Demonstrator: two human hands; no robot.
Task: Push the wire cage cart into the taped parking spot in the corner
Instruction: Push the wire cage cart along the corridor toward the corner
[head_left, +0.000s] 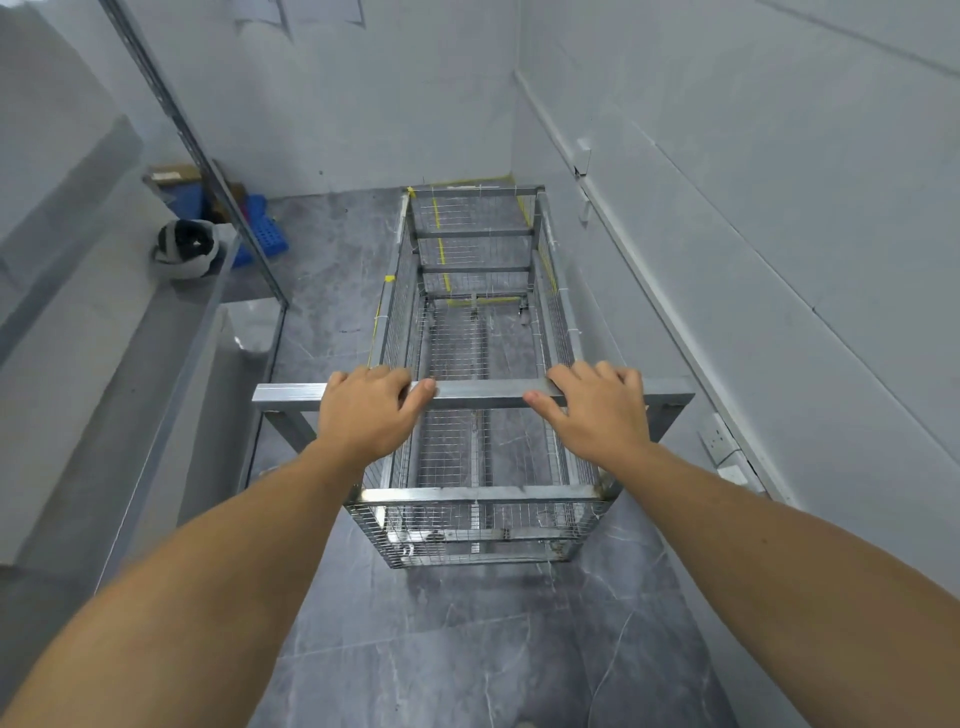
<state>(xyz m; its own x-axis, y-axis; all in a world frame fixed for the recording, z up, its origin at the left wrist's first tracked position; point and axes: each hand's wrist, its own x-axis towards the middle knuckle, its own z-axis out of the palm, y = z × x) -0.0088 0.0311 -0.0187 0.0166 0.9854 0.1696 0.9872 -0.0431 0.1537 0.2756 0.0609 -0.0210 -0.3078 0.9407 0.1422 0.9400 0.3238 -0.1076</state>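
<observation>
The wire cage cart (470, 364) is positioned lengthwise on the grey floor (467, 649), its far end directed at the corner where the back wall (363, 104) meets the right-hand wall (753, 182). The handle bar (478, 393) at the near end is held by both hands. The left hand (366, 410) is wrapped over the bar with the fingers curled across its top and the thumb laid along it. The right hand (597, 410) is set likewise, fingers over the bar and thumb extended toward the centre.

Yellow floor tape (442, 249) is seen through the mesh beneath the far half of the cart, with a crosswise strip near the front castors and a further strip along the foot of the back wall. It is judged that the cart is partly inside the marked spot: the front section is over the tape lines, while the near half is outside them. A short forward push is judged to remain, with the cart to be kept parallel to the right-hand wall.

The cage is empty; only floor is visible through its mesh base. Beyond a glass partition (208, 171) at left, a blue crate (262, 228) and a cardboard box (171, 174) are stored; their contents cannot be determined.
</observation>
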